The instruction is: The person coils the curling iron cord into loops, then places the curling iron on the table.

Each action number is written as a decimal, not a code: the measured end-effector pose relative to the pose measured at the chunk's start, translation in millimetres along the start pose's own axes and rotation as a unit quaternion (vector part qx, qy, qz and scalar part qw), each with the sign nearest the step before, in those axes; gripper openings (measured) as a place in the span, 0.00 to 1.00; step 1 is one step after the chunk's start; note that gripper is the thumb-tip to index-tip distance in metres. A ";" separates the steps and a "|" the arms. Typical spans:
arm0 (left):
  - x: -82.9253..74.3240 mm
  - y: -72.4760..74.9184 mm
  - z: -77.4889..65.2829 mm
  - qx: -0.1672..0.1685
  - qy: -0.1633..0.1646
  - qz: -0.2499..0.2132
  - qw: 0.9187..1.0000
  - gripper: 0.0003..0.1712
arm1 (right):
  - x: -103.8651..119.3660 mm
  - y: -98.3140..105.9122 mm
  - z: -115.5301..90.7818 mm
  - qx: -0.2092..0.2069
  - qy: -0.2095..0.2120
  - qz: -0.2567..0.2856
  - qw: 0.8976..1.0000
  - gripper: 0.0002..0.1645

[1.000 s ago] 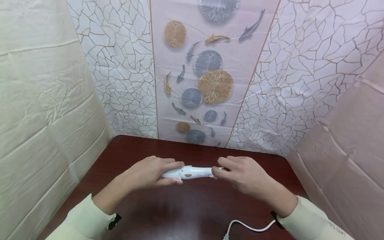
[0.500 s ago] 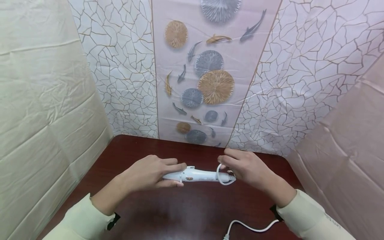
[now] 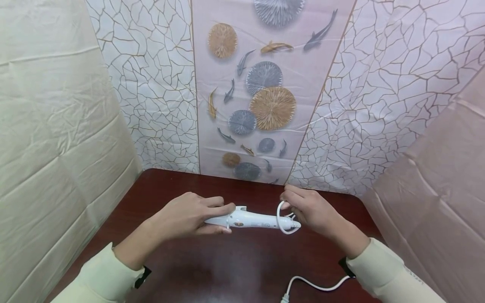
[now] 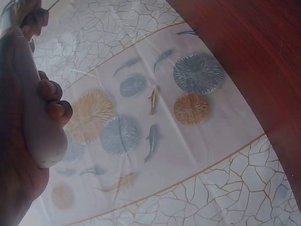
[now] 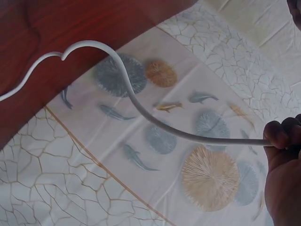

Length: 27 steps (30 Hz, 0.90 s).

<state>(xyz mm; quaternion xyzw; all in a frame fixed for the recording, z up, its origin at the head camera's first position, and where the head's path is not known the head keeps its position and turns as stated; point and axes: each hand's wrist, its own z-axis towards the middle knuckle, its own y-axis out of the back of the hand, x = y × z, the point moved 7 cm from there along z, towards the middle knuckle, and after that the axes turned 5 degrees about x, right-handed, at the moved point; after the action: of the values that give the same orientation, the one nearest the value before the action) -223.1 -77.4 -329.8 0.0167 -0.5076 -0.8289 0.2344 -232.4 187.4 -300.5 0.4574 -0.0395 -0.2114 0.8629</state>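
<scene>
In the head view, my left hand (image 3: 193, 214) grips a white hair straightener (image 3: 254, 219) by its left end, thumb below and fingers above. The handle points right and shows a small orange switch. Its rounded tip fills the palm in the left wrist view, where curled fingers (image 4: 55, 96) wrap its side. A loop of white cord (image 3: 279, 216) hangs around the handle's right end. My right hand (image 3: 314, 210) pinches that cord just above and right of the handle end. In the right wrist view, the power cord (image 5: 164, 127) runs in a curve from the pinching fingers.
A dark red table (image 3: 212, 261) lies beneath both hands. Near its front edge, a stretch of white cord (image 3: 322, 289) ends in a plug (image 3: 285, 299), passing by the right sleeve. Patterned cloth (image 3: 163, 92) closes off the back, with plain cloth at both sides.
My right hand has moved from the handle's right end upward and right, drawing the cord into a visible loop around it. The left hand keeps its grip nearly in place.
</scene>
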 end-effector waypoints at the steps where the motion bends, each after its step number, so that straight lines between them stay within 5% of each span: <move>1: 0.3 1.3 0.2 -0.003 0.000 0.002 1.000 0.25 | -1.3 -1.4 -1.5 0.001 -0.008 0.007 1.000 0.24; 9: 1.6 9.8 2.4 -0.025 -0.003 0.019 1.000 0.28 | -4.7 -18.8 -14.7 0.008 -0.079 0.085 0.993 0.23; 14: 2.0 12.7 4.4 -0.036 -0.006 0.025 0.999 0.27 | -1.9 -33.0 -23.4 0.006 -0.132 0.146 0.980 0.03; 17: 3.3 13.7 5.6 -0.039 -0.001 0.026 0.999 0.26 | 1.7 -43.2 -28.2 0.003 -0.164 0.202 0.965 0.17; 22: 7.6 15.7 7.6 -0.048 0.018 0.038 0.998 0.29 | 15.6 -54.1 -35.2 -0.008 -0.163 0.185 0.969 0.13; 27: 13.4 17.7 10.7 -0.042 0.035 0.056 0.997 0.28 | 31.7 -59.4 -39.3 0.007 -0.175 0.110 0.978 0.07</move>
<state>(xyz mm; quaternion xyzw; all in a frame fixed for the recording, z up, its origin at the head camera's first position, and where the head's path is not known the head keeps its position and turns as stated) -231.2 -80.5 -306.8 0.0079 -0.4641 -0.8340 0.2983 -212.9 175.8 -375.1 0.4124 -0.2418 -0.1918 0.8571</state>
